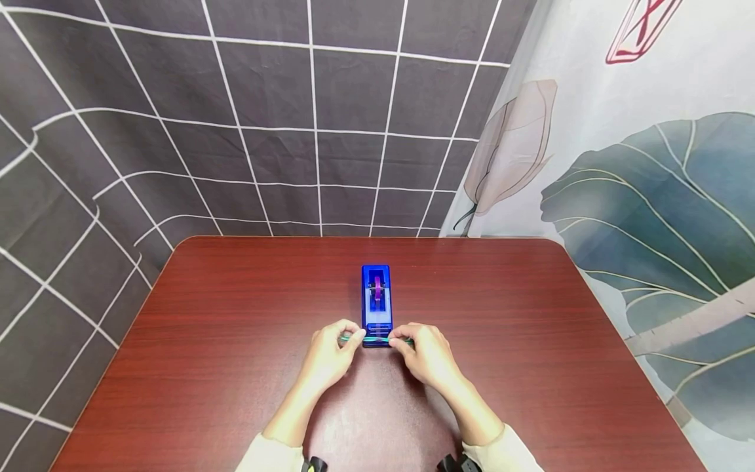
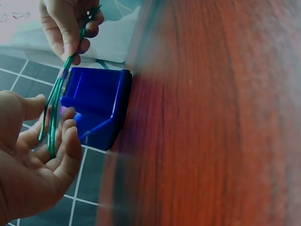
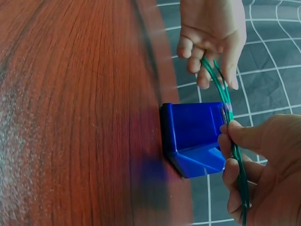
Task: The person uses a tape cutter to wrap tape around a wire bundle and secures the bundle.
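A bundle of thin green wires (image 1: 376, 339) spans the gap between my hands, just over the front end of a blue tape dispenser (image 1: 377, 314). Purplish tape (image 3: 229, 107) shows around the middle of the bundle. My right hand (image 1: 426, 351) pinches the wires between thumb and fingers, to the right of that tape. On the other side, my left hand (image 1: 333, 351) has its fingers loosely curled around the loose wire ends, which lie between thumb and fingers in the left wrist view. A purple tape roll (image 1: 378, 288) sits in the dispenser.
The dispenser stands on a reddish-brown wooden table (image 1: 248, 295). Behind the table hangs a dark grey cloth (image 1: 265, 85) with white grid lines. A pale curtain (image 1: 590, 216) with leaf prints hangs along the right side.
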`<state>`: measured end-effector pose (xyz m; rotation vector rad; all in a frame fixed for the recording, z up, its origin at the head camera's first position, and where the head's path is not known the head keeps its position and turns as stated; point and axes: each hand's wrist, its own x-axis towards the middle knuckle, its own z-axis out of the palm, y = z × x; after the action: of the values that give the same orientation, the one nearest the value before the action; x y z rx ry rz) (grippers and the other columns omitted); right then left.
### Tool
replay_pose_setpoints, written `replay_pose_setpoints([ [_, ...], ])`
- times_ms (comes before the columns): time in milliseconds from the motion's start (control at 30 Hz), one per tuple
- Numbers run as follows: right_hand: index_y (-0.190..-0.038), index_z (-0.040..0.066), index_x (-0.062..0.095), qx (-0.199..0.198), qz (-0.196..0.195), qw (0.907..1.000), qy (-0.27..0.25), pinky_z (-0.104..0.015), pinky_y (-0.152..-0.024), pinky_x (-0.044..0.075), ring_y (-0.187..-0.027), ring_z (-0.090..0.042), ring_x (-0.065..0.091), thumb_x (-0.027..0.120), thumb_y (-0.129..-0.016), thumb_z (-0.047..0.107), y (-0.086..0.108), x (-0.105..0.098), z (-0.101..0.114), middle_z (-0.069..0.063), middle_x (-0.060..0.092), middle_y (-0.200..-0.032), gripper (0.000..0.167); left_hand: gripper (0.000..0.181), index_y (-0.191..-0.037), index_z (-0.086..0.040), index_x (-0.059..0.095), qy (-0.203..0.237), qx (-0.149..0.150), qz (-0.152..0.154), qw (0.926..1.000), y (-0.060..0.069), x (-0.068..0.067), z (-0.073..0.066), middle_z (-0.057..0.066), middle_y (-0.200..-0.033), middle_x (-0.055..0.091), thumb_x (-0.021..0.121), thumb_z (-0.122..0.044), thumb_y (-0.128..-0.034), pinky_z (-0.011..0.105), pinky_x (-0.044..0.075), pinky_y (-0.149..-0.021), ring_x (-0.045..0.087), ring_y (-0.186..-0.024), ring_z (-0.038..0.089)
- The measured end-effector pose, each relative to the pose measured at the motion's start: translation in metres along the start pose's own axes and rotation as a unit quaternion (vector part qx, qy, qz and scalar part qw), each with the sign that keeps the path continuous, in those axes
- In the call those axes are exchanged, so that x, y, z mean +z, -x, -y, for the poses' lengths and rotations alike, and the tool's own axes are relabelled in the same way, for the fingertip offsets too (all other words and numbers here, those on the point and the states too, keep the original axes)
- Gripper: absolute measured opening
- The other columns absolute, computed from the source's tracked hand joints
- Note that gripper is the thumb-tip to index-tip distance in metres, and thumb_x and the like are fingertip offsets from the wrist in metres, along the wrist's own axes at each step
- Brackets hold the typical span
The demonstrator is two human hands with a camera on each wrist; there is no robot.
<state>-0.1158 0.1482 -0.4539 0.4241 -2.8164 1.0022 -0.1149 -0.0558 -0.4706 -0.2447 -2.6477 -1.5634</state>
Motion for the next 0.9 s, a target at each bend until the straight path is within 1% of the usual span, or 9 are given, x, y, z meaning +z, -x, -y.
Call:
replay_pose_setpoints([
  [100, -0.084, 0.015, 0.077, -0.016, -0.009, 0.9998, 0.010, -0.043, -0.076, 0.055, -0.086, -0.017, 0.071, 0.079, -0.085, 0.009, 0.0004, -0.0001, -0.0002, 0.004, 0.073, -0.087, 0.007, 0.014, -0.099, -0.006, 0.073, -0.003, -0.007, 0.018, 0.9998, -0.0003, -0.0001, -0.0009, 0.006, -0.083, 0.074, 0.066, -0.018, -0.0987, 0.027, 0.051, -0.061, 0.068, -0.066, 0.016],
  [167, -0.083, 0.015, 0.077, -0.027, -0.015, 0.9993, 0.018, -0.042, -0.076, 0.055, -0.085, -0.017, 0.071, 0.079, -0.084, 0.008, 0.0005, 0.0000, -0.0005, 0.004, 0.072, -0.085, 0.008, 0.014, -0.099, -0.005, 0.074, -0.005, -0.011, 0.022, 0.9997, -0.0003, 0.0001, -0.0012, 0.006, -0.084, 0.074, 0.067, -0.017, -0.0982, 0.027, 0.051, -0.062, 0.066, -0.066, 0.014],
  [267, -0.083, 0.015, 0.076, -0.042, -0.022, 0.9983, 0.034, -0.042, -0.075, 0.054, -0.083, -0.017, 0.072, 0.080, -0.084, 0.008, 0.0003, 0.0004, -0.0014, 0.004, 0.072, -0.084, 0.008, 0.013, -0.098, -0.006, 0.076, -0.013, -0.004, 0.015, 0.9998, 0.0001, 0.0004, -0.0014, 0.003, -0.086, 0.074, 0.069, -0.017, -0.0964, 0.028, 0.051, -0.064, 0.061, -0.066, 0.009],
  [400, -0.080, 0.016, 0.074, -0.056, -0.029, 0.9966, 0.054, -0.043, -0.073, 0.052, -0.077, -0.017, 0.071, 0.080, -0.084, 0.008, -0.0010, 0.0004, -0.0009, 0.005, 0.073, -0.081, 0.011, 0.010, -0.096, -0.006, 0.076, -0.017, 0.014, 0.003, 0.9998, -0.0002, 0.0012, -0.0006, 0.003, -0.090, 0.075, 0.071, -0.015, -0.0942, 0.033, 0.054, -0.071, 0.066, -0.075, 0.012],
  [467, -0.079, 0.016, 0.072, -0.059, -0.031, 0.9961, 0.059, -0.043, -0.071, 0.051, -0.073, -0.016, 0.069, 0.080, -0.083, 0.007, -0.0018, 0.0003, -0.0001, 0.005, 0.073, -0.079, 0.012, 0.008, -0.095, -0.006, 0.076, -0.016, 0.020, -0.002, 0.9997, -0.0008, 0.0014, -0.0003, 0.004, -0.092, 0.075, 0.072, -0.013, -0.0932, 0.033, 0.054, -0.072, 0.067, -0.076, 0.014],
  [533, -0.079, 0.016, 0.072, -0.059, -0.033, 0.9959, 0.062, -0.044, -0.071, 0.051, -0.071, -0.017, 0.068, 0.080, -0.083, 0.007, -0.0025, 0.0002, 0.0012, 0.005, 0.073, -0.078, 0.013, 0.006, -0.094, -0.006, 0.076, -0.013, 0.025, -0.006, 0.9996, -0.0014, 0.0016, 0.0000, 0.005, -0.092, 0.075, 0.073, -0.011, -0.0923, 0.032, 0.054, -0.071, 0.067, -0.075, 0.015],
  [733, -0.082, 0.017, 0.072, -0.044, -0.031, 0.9963, 0.067, -0.046, -0.074, 0.051, -0.075, -0.017, 0.068, 0.080, -0.083, 0.008, -0.0040, 0.0002, 0.0051, 0.005, 0.073, -0.081, 0.012, 0.005, -0.091, -0.006, 0.077, -0.005, 0.042, -0.023, 0.9988, -0.0025, 0.0018, 0.0014, 0.003, -0.087, 0.074, 0.077, -0.011, -0.0887, 0.028, 0.053, -0.068, 0.067, -0.071, 0.013],
  [900, -0.081, 0.020, 0.074, -0.016, -0.021, 0.9964, 0.081, -0.045, -0.075, 0.048, -0.070, -0.015, 0.065, 0.080, -0.085, 0.020, -0.0051, 0.0021, 0.0070, 0.008, 0.070, -0.075, 0.007, 0.004, -0.089, -0.006, 0.079, 0.000, 0.047, -0.033, 0.9983, -0.0038, 0.0023, 0.0023, -0.002, -0.082, 0.072, 0.079, -0.009, -0.0863, 0.026, 0.052, -0.065, 0.063, -0.069, 0.010],
])
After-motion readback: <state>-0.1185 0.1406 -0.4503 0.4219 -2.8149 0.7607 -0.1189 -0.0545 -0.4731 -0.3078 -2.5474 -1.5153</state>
